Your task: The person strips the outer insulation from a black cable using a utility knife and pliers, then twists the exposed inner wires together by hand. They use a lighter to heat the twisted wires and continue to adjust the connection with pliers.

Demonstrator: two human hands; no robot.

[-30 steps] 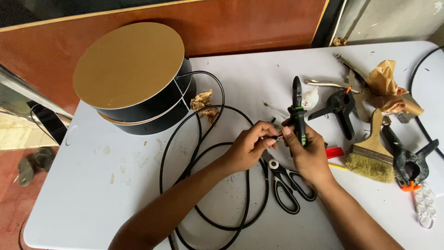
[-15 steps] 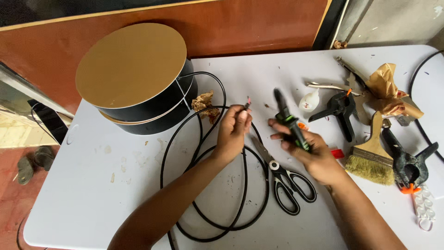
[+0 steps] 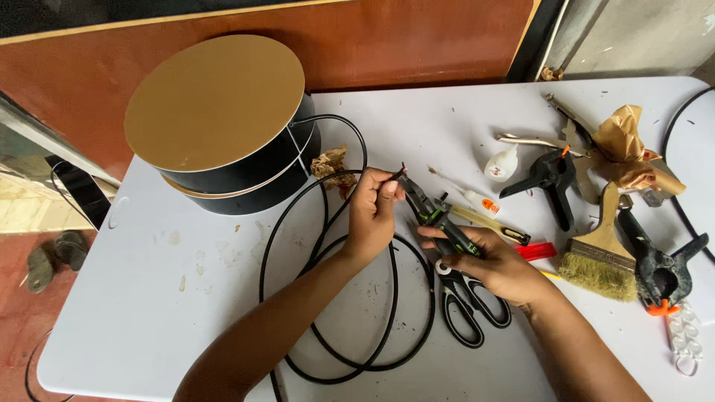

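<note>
My left hand (image 3: 375,211) pinches the bared end of a black cable (image 3: 328,223) near the middle of the white table (image 3: 186,298). My right hand (image 3: 495,264) grips a black and green wire stripper (image 3: 439,219) whose jaws point up and left, meeting the cable tip held by my left fingers. The cable loops in wide coils on the table below both hands and runs up to a round black drum with a gold top (image 3: 220,119).
Black scissors (image 3: 465,305) lie under my right hand. To the right are a paint brush (image 3: 599,257), black spring clamps (image 3: 555,179), a small glue bottle (image 3: 503,164), crumpled brown paper (image 3: 625,145), a red item (image 3: 536,251).
My hands separated, then closed together again. The stripper tilted from upright to slanting left, and its jaws now meet the cable end in my left fingers.
</note>
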